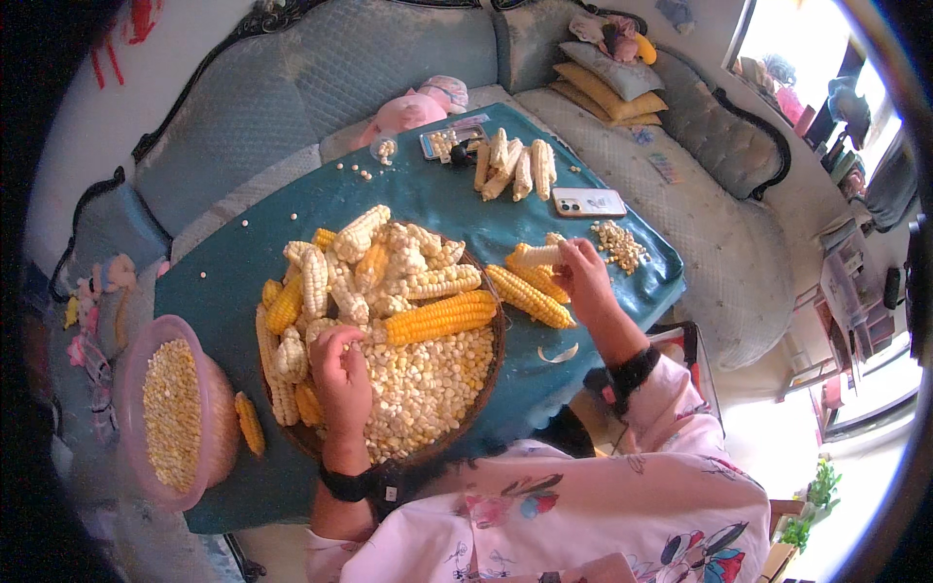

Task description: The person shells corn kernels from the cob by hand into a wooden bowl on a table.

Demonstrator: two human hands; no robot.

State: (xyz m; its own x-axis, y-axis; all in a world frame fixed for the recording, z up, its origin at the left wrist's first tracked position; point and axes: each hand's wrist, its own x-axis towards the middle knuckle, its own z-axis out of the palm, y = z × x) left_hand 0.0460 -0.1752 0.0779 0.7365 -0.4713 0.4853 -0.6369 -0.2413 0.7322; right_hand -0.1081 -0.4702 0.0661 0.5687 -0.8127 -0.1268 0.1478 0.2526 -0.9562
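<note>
My right hand holds the end of a pale corn cob above yellow ears of corn lying right of the basket. My left hand is over the left part of a round woven basket, its fingers curled near the whitish ears; whether it holds anything cannot be told. White and yellow ears are heaped in the basket's back and left, with loose corn kernels in front. A large yellow ear lies across the kernels' back edge.
A pink plastic tub of kernels stands at left, a small yellow ear beside it. Bare cobs, a phone, a kernel pile and a small cup sit farther back on the green-covered table. A sofa borders it.
</note>
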